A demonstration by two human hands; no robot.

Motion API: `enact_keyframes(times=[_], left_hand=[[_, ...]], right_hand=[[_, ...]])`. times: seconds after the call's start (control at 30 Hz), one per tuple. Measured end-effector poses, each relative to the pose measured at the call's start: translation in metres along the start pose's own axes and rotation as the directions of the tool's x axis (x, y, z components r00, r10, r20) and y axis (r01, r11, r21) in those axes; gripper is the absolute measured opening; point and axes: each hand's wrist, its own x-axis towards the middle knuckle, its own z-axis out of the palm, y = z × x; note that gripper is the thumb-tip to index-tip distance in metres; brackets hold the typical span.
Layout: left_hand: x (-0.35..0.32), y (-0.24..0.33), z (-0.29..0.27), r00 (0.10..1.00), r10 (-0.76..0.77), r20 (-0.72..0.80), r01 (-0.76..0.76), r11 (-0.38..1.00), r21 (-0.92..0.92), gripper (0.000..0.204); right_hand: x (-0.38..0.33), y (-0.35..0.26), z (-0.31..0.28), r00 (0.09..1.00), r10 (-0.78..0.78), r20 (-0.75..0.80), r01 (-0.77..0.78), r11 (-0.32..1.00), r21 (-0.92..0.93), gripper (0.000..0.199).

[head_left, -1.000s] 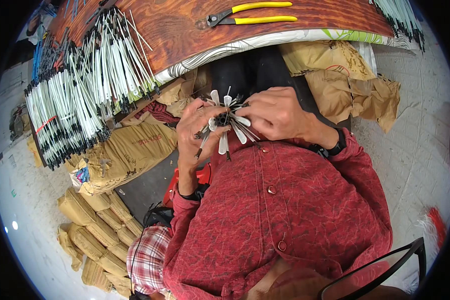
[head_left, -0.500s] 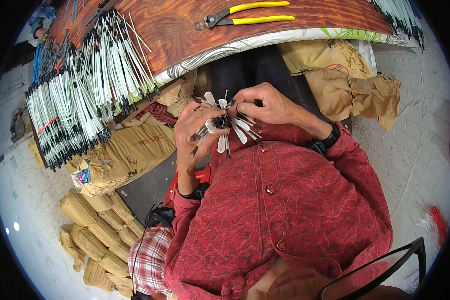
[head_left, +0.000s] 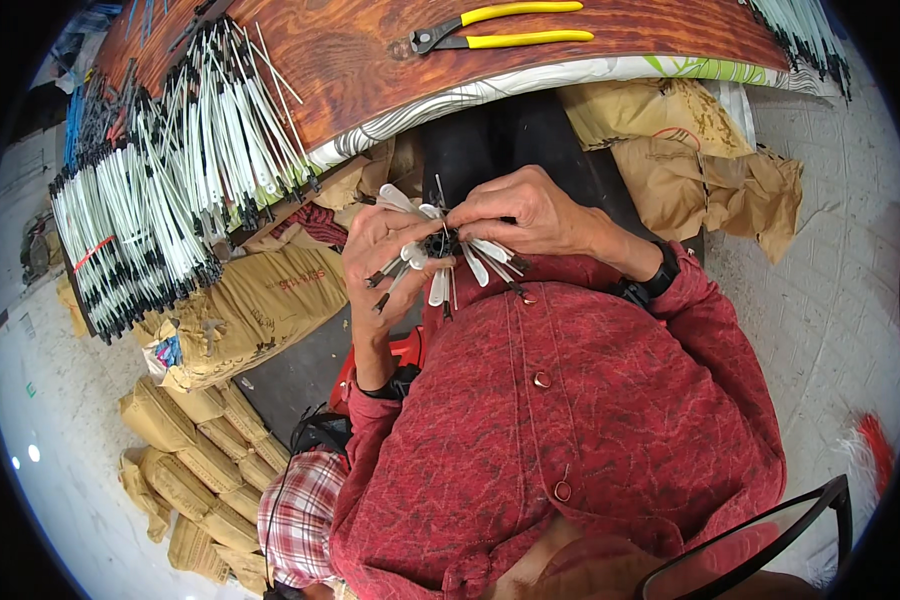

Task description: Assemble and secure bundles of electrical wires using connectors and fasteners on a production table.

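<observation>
In front of my chest is a bundle of thin rods (head_left: 477, 268) with flat white, rounded ends and black tips, fanning outward from a dark centre. My left hand (head_left: 372, 258) wraps its fingers and thumb round the bundle from the left side. From the right, my right hand (head_left: 532, 212) has thumb and fingertips pinched together at the bundle's upper edge. One thin pale rod stands up beside those fingertips. What exactly the right fingertips grip is partly hidden.
A wooden tabletop (head_left: 345, 60) lies ahead, carrying yellow-handled pliers (head_left: 520, 27). Many similar white rods with black tips (head_left: 175, 160) are piled at its left. Brown paper packages (head_left: 260, 310) sit below the left edge, and a brown paper bundle (head_left: 705, 190) is at right.
The bundle has turned slightly in my left hand, its upper white ends shifting left. My right fingertips have moved left and closed in at the bundle's upper edge.
</observation>
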Motion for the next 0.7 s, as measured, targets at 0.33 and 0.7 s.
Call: enact_keyframes(times=[0.33,0.7], left_hand=[[0.003,0.007,-0.001,0.999,-0.025,0.034,0.024,0.999,0.028,0.045],[0.005,0.005,0.000,0.997,-0.071,-0.011,0.071,0.997,-0.001,0.051]], right_hand=[[0.004,0.000,-0.003,0.986,-0.160,0.050,0.165,0.977,-0.138,0.018],[0.014,-0.003,-0.005,0.980,-0.029,0.197,0.069,0.977,-0.199,0.032]])
